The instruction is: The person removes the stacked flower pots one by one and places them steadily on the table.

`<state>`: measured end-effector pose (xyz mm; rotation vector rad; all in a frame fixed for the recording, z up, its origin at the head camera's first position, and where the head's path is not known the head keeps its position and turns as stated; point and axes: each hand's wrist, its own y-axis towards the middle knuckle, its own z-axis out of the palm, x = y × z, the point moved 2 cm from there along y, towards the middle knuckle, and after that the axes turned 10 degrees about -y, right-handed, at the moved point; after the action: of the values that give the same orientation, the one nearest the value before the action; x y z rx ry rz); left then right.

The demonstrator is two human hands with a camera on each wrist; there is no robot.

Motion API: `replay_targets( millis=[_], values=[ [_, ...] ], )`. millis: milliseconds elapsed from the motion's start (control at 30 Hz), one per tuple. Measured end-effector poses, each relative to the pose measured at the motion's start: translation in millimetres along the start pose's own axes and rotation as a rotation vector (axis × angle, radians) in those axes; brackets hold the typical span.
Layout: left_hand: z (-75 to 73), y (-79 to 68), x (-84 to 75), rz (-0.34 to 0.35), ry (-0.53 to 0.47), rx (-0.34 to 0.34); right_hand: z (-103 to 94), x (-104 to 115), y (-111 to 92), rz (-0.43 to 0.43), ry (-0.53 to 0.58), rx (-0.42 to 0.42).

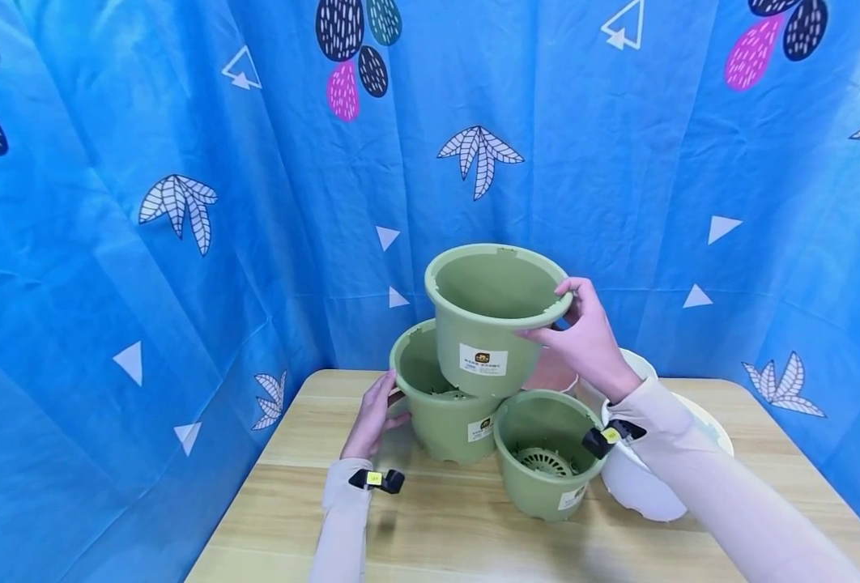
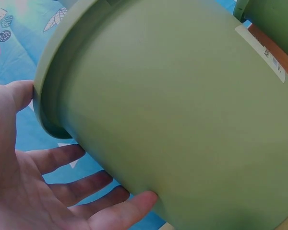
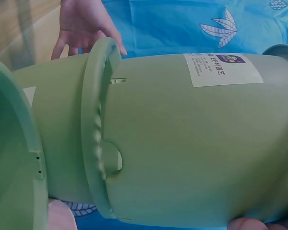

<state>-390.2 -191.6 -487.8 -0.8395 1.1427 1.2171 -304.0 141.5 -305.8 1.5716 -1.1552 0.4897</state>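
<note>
My right hand (image 1: pixel 592 336) grips the rim of a large green flowerpot (image 1: pixel 484 336) at its right side, thumb in front and fingers over the edge. This pot is raised, its base overlapping the mouth of a second green flowerpot (image 1: pixel 433 421) on the table. Against the left side of that second pot lies my left hand (image 1: pixel 372 417). In the left wrist view the fingers (image 2: pixel 67 155) of that hand are spread and nearly straight along the pot's wall, the thumb at its rim. A smaller green flowerpot (image 1: pixel 544 486) with a slotted base stands in front on the right.
White pots (image 1: pixel 641 486) stand at the right, partly behind my right forearm. A pinkish pot (image 1: pixel 552 374) shows behind the raised one. The wooden table (image 1: pixel 291 486) ends at a blue patterned curtain (image 1: pixel 605 202) behind and at the sides.
</note>
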Motion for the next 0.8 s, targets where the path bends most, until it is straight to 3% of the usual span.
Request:
replay_targets(
  millis=[333, 800],
  values=[
    [-0.4, -0.3, 1.0, -0.004, 0.003, -0.004, -10.9, -4.2, -11.0, -0.008, -0.053, -0.026],
    [1.8, -0.7, -1.1, -0.01, 0.0, -0.012, -31.3, -8.3, -33.0, 0.043, -0.119, 0.01]
  ],
)
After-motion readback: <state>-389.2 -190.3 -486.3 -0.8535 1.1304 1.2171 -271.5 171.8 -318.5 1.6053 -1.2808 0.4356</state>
